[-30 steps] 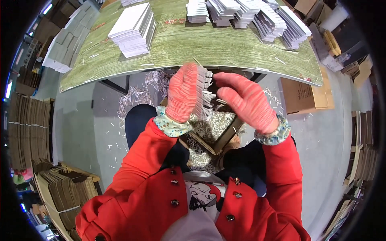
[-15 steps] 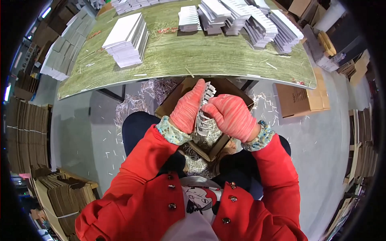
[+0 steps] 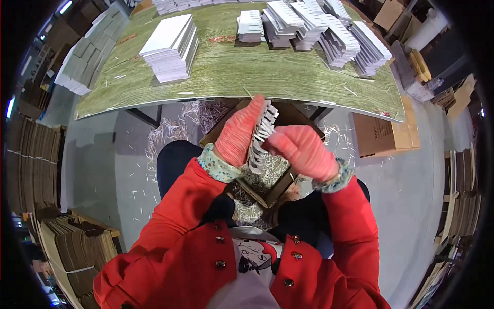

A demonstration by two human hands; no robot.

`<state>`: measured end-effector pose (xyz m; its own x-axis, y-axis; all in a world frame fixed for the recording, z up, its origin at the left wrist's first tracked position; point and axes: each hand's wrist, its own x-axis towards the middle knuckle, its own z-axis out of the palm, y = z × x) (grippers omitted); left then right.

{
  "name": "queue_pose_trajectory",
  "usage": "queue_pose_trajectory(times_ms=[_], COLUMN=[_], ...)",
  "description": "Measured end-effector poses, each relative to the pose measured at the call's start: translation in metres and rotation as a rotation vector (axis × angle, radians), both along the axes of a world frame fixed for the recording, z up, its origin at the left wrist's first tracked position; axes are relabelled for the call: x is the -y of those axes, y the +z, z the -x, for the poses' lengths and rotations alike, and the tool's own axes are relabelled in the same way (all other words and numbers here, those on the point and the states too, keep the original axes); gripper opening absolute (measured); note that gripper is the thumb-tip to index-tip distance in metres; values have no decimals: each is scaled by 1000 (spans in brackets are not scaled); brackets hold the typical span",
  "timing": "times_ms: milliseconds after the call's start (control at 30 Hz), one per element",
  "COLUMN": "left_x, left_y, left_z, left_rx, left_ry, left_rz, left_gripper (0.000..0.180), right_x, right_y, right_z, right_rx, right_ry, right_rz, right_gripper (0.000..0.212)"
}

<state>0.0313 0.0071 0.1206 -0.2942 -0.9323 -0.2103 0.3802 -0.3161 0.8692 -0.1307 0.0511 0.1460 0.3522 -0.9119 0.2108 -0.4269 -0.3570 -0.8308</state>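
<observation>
Both hands wear pink-red knitted gloves. My left hand [image 3: 237,135] is wrapped round a stack of white cut card sheets [image 3: 260,139], held on edge with its notched, fringed side facing right. Beside that fringed edge, my right hand [image 3: 306,153] has its fingers curled in and its thumb pressed close; whatever is between its fingertips is hidden. Under both hands an open cardboard box [image 3: 292,114] stands between my knees, with many thin white paper strips [image 3: 275,172] inside.
A green wood-patterned table [image 3: 226,82] runs across ahead, bearing a plain white card stack [image 3: 170,49] and several notched stacks [image 3: 334,44]. Loose strips [image 3: 163,135] litter the floor. A closed carton [image 3: 378,135] stands at right; bundled flat cardboard [image 3: 77,247] lies at lower left.
My right hand has drawn back slightly right and down from the stack. The fringed edge is more spread and visible. My left hand keeps its hold, and the view has shifted slightly.
</observation>
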Motion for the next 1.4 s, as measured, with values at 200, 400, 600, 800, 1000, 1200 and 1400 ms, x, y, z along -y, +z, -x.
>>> queue_pose_trajectory(times_ms=[200, 400, 600, 800, 1000, 1200, 1400], left_x=[4, -8, -15, 13, -5, -8, -12], left_y=[-6, -11, 3, -22, -12, -17, -10], left_z=[-17, -15, -8, -40, -20, -9, -2], left_rx=[-90, 149, 189, -572, 84, 176, -179], left_ry=[33, 123, 48, -390, 114, 179, -102], left_rz=[-36, 404, 276, -212, 225, 426, -71], left_gripper=[37, 39, 40, 41, 40, 37, 36], right_x=[4, -8, -12, -14, -16, -12, -12], right_y=[-28, -12, -13, 6, 0, -20, -12], right_z=[20, -22, -22, -4, -19, -26, -14], right_rx=[-332, 119, -362, 98, -30, -418, -76], right_ry=[-7, -92, -24, 48, -85, -43, -13], right_rz=[101, 71, 263, -305, -143, 289, -39], right_gripper=[28, 25, 27, 26, 22, 22, 19])
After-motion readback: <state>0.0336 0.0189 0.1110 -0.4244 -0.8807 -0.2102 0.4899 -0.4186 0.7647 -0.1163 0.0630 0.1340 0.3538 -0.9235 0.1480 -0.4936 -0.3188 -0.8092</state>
